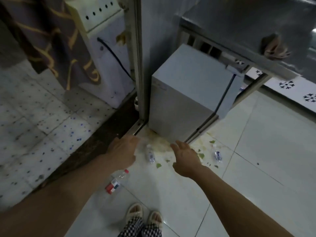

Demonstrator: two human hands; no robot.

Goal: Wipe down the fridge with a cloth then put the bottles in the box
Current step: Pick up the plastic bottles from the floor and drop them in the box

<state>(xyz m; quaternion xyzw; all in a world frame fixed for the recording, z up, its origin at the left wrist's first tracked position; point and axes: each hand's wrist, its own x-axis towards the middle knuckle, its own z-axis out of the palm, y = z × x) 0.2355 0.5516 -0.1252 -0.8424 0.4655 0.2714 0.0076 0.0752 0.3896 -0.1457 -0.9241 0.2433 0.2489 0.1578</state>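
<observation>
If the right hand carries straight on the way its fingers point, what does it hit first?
Probably the base of the grey fridge: the right hand points up-frame at its lower front corner. Depth is unclear; it may meet the stained floor first.

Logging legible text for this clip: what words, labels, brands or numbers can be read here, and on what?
No text can be read.
Red-capped bottle: red, white and blue label, too blurred.
Middle bottle: label too small and blurred.
Right-hand bottle: blue label, too blurred.
Small fridge: faint mark near its top edge, unreadable.

Single head view, steeply downward, over outstretched arms toward tiled floor (256, 151)
</observation>
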